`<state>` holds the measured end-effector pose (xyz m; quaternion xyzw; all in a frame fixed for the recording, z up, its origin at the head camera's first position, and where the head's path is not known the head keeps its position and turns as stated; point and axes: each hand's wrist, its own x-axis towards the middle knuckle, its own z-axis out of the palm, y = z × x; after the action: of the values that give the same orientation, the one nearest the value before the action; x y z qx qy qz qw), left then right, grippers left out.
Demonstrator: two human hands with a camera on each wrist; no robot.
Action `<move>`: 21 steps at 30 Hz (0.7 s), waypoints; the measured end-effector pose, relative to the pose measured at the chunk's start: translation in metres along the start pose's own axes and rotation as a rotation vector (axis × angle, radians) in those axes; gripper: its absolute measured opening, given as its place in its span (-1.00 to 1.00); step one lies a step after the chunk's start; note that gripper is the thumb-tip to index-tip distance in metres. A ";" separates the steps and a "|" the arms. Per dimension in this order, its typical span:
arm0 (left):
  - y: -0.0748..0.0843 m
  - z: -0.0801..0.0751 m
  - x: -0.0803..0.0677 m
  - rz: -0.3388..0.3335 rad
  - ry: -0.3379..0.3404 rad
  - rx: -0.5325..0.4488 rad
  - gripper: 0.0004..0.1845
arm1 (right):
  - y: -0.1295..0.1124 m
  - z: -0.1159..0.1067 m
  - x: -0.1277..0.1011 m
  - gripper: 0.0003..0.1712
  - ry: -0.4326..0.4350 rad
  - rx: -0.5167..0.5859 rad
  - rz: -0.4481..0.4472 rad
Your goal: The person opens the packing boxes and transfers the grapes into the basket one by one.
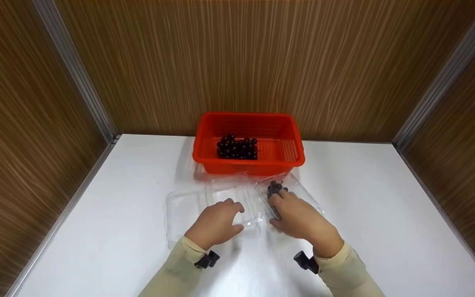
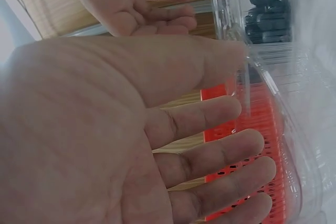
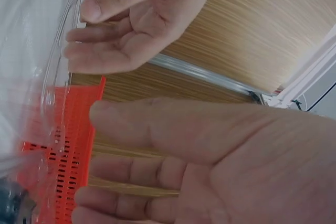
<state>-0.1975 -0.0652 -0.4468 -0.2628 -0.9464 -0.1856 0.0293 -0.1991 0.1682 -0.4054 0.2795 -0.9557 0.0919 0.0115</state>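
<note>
Clear plastic packaging (image 1: pixel 184 206) lies on the white table in front of the red basket, its pieces overlapping in the head view. At its right side a small bunch of dark grapes (image 1: pixel 276 187) sits in a clear tray (image 1: pixel 303 194). My right hand (image 1: pixel 303 218) is over that tray, fingertips right at the grapes and partly covering them. My left hand (image 1: pixel 216 222) hovers at the packaging's near edge, thumb apart from its fingers, holding nothing. In the left wrist view, grapes (image 2: pixel 268 17) show through clear plastic above the relaxed left fingers (image 2: pixel 226 145).
The red plastic basket (image 1: pixel 248 170) stands at the table's back, against the wood-grain wall (image 1: pixel 245 62). More dark grapes (image 1: pixel 237 148) lie in its left half. Wood-grain panels close off both sides, with metal strips at the corners.
</note>
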 end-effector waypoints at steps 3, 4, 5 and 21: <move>0.002 0.001 0.000 0.001 -0.007 0.003 -0.62 | 0.003 -0.001 0.002 -0.60 -0.017 0.013 0.073; 0.002 0.001 0.000 0.005 -0.012 0.007 -0.61 | 0.004 -0.001 0.002 -0.60 -0.028 0.016 0.098; 0.003 0.002 0.000 0.011 -0.014 0.008 -0.61 | 0.005 -0.001 0.003 -0.60 -0.038 0.017 0.118; -0.007 0.010 0.003 0.043 -0.054 -0.001 -0.78 | 0.006 0.004 0.006 -0.68 -0.110 -0.009 0.146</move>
<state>-0.2036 -0.0658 -0.4583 -0.2878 -0.9410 -0.1781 0.0079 -0.2076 0.1691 -0.4097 0.2136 -0.9731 0.0724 -0.0466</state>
